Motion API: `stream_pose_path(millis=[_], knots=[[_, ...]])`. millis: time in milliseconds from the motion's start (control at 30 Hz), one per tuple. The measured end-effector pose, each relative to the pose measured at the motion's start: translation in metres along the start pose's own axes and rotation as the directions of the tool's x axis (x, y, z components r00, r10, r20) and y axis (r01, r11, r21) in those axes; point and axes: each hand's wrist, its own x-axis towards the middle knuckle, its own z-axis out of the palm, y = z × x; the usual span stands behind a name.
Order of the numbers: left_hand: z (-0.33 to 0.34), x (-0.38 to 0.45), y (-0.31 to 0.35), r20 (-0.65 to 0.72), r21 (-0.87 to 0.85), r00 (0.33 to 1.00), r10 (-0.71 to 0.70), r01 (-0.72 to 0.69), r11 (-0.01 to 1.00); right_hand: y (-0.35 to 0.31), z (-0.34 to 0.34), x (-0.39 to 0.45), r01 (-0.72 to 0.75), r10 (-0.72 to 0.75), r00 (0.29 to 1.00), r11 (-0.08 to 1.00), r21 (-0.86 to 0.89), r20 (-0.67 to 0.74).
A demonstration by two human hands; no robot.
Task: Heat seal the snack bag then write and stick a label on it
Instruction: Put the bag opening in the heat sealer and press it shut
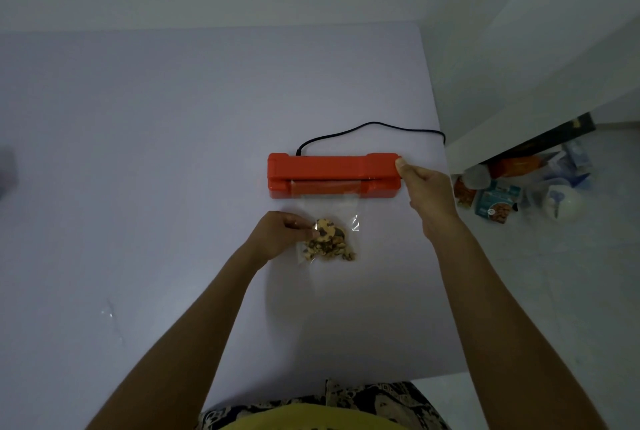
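Note:
An orange heat sealer (329, 173) lies across the middle of the pale table (173, 152), its black cord (374, 128) curling off to the right. A clear snack bag (329, 239) holding mixed nuts and biscuits lies just in front of it, with its open top edge tucked into the sealer's slot. My left hand (280, 232) pinches the bag's left side. My right hand (426, 190) grips the right end of the sealer, thumb on top of the lid.
On the floor to the right of the table lie several packets and bottles (498, 201) and a white bowl-like thing (564, 202). A white wall stands behind the table. The table's right edge runs close to the sealer's right end.

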Motion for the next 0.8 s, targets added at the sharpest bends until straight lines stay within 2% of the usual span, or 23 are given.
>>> stream_pose_path(millis=[200, 400, 600, 667, 800], knots=[[0.000, 0.000, -0.002, 0.003, 0.003, 1.000, 0.001, -0.001, 1.000, -0.002, -0.001, -0.001, 0.026, -0.026, 1.000, 0.999, -0.043, 0.011], [0.000, -0.003, 0.002, -0.016, -0.024, 1.000, -0.012, 0.012, 1.000, 0.000, 0.003, -0.007, 0.143, -0.160, 0.974, 0.983, -0.115, -0.161], [-0.003, -0.006, 0.002, -0.047, -0.173, 0.998, -0.048, 0.039, 0.984, -0.020, 0.006, -0.025, 0.249, -0.269, 0.933, 0.962, -0.112, -0.237], [-0.005, -0.008, 0.004, -0.074, -0.184, 0.996, -0.050, 0.036, 0.982, -0.028, 0.004, -0.031, 0.272, -0.291, 0.926, 0.956, -0.109, -0.239], [-0.018, -0.013, 0.008, -0.188, -0.098, 0.982, -0.014, -0.004, 0.995, -0.050, 0.002, -0.050, 0.330, -0.346, 0.909, 0.938, -0.106, -0.233]])
